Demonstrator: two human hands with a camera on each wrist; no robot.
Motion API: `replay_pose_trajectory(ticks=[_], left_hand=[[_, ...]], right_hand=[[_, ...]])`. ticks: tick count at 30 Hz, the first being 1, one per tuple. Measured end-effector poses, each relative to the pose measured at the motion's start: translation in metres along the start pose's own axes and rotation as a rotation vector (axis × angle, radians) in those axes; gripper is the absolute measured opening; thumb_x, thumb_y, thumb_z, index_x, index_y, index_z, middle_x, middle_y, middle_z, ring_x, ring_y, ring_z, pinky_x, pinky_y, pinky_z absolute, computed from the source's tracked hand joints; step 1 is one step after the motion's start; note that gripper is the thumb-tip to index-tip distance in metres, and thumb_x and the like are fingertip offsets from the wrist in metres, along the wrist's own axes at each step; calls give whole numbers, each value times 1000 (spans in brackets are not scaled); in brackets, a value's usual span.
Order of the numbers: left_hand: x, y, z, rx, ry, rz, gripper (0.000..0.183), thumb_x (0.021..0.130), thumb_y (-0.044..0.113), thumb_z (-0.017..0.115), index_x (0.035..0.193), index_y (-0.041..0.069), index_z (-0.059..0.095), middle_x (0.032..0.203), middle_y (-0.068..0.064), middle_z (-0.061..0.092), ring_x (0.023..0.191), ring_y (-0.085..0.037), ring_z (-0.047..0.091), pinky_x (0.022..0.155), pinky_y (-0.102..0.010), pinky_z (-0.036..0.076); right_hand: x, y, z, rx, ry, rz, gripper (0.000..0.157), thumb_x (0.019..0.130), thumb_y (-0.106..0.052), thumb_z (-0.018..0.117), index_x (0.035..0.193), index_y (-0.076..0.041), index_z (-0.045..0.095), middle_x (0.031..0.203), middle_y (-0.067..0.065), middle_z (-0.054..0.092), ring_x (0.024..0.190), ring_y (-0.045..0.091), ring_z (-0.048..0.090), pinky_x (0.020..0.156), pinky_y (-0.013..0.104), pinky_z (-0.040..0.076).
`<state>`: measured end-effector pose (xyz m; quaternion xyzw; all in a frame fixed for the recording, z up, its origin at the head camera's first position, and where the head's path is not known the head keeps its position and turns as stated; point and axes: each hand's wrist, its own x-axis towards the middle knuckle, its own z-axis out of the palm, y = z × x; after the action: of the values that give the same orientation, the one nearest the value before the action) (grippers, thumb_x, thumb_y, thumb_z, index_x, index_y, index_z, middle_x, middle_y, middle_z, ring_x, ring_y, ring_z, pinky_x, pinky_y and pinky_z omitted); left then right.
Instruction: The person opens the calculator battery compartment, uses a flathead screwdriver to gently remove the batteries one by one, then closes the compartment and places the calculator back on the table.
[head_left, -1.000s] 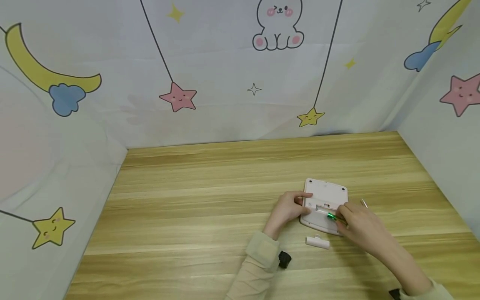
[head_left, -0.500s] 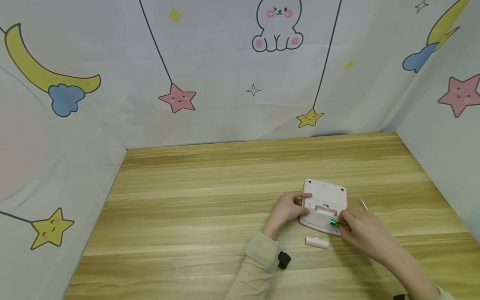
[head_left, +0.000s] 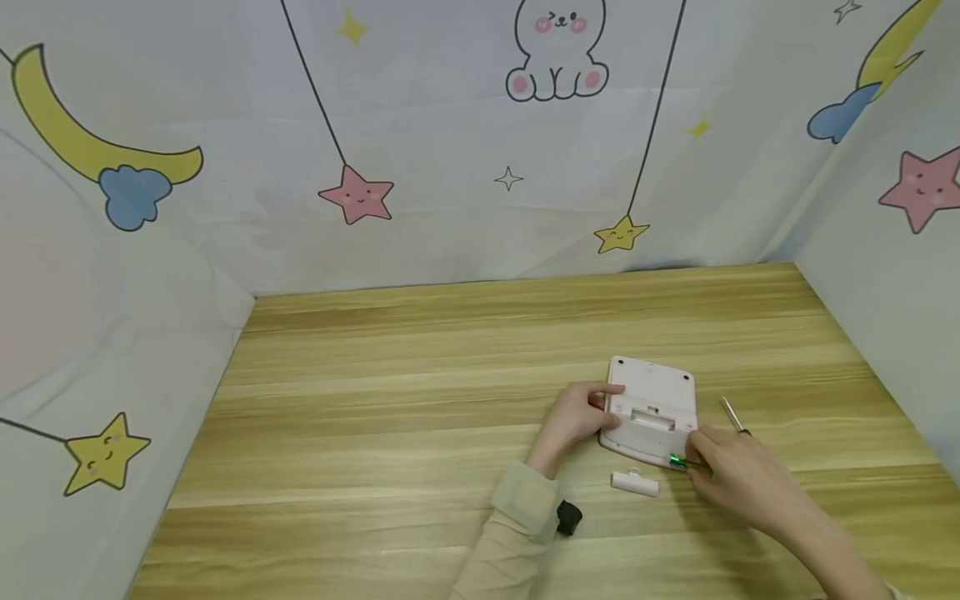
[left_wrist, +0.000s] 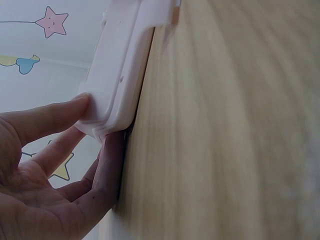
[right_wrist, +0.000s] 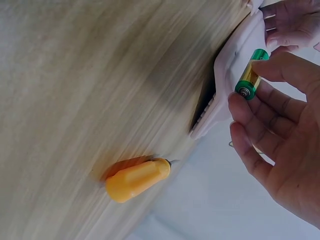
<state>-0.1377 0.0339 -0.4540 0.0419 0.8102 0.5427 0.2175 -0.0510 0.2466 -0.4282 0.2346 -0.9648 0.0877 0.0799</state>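
A pale pink, flat device like a calculator (head_left: 651,383) lies back side up, its battery slot (head_left: 653,419) uncovered and vacant. My left hand (head_left: 573,417) grips its left edge, and the left wrist view has the thumb on the upper face and fingers at the side and underneath. Between thumb and fingertips, my right hand (head_left: 738,475) pinches a green and gold battery (right_wrist: 251,75) over the device's near right corner. The spring-like coil end of the battery faces the right wrist camera. Just in front of the device lies its small battery cover (head_left: 634,483).
Right of the device is a screwdriver with an orange handle (right_wrist: 137,181); its metal shaft (head_left: 731,412) shows past my right hand in the head view. A printed cloth wall (head_left: 442,242) stands behind the wooden table (head_left: 375,417).
My right hand has drawn the battery from beside the slot toward the device's near right corner. More of the slot and the screwdriver's shaft now shows. The left hand stays in place.
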Motion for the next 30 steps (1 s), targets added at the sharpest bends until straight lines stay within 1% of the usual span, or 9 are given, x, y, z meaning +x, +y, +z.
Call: replay_pose_trajectory(ticks=[5,8,16,22,30], left_hand=[[1,0,0,-5,1,3,41,75,0,75,113,15,72,75,0,56,63,-7,45,53,-17,38],[1,0,0,-3,0,7,41,75,0,74,113,15,72,75,1,55,63,-7,44,52,-17,37],[0,0,0,-7,2,10,41,75,-1,75,113,14,72,74,1,54,63,-7,44,52,-17,37],[-1,0,1,5,4,14,41,75,0,75,113,14,72,74,1,54,62,-7,44,52,-17,37],[-2,1,2,11,10,11,40,76,1,75,113,15,73,75,1,54,62,-7,43,53,-17,36]], right_hand=[[-4,1,1,28,-18,16,34,66,-8,76,68,-24,45,66,-17,38,56,-3,27,50,17,24],[-6,0,2,21,-28,27,35,66,-9,76,67,-25,45,65,-17,38,55,-3,27,50,16,24],[-11,2,5,4,-116,46,34,71,-13,78,69,-25,46,67,-18,39,56,-1,29,50,19,26],[-13,3,8,-17,-121,30,36,72,-17,78,68,-24,43,67,-18,37,57,0,29,51,20,25],[-14,3,8,-30,-147,39,35,72,-15,78,69,-24,44,66,-18,37,57,1,30,50,20,25]])
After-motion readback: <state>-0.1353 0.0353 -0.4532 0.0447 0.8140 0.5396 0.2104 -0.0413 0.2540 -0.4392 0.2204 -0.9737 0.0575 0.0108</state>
